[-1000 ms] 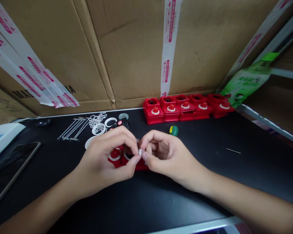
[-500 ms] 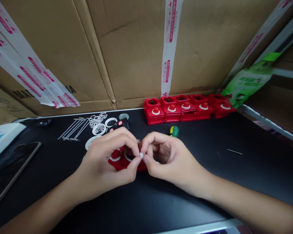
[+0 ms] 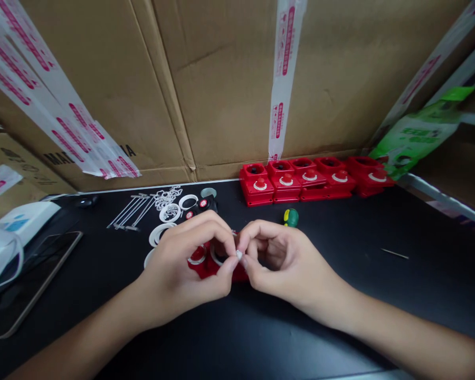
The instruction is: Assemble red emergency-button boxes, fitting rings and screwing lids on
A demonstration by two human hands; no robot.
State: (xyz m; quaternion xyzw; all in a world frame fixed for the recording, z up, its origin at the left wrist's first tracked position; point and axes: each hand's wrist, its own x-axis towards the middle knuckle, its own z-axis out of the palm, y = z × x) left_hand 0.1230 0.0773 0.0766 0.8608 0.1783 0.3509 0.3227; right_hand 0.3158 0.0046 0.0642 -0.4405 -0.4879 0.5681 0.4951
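The left hand [image 3: 182, 264] and right hand [image 3: 287, 258] meet over the table [image 3: 237, 332], each with thumb and forefinger closed in a pinch on a tiny white piece [image 3: 239, 255], which sits in the air between the fingertips; the remaining fingers curl loosely. The main risk, I judge, is a slip: so little of the piece shows between the tips that an uneven squeeze could make it spring away. The fingers also hide most of it, so it could be turned the wrong way unnoticed, and hard twisting might bend or crack it. Just beyond and below the pinch, a red housing [image 3: 206, 270] lies partly hidden; a dropped piece might land in it. Toward the left, it could get lost among the chain [image 3: 167, 197], rods [image 3: 131, 211] and white rings [image 3: 151, 237]. The pin [image 3: 395, 254] lies loose, well apart on the right, where a sweeping forearm might knock it.
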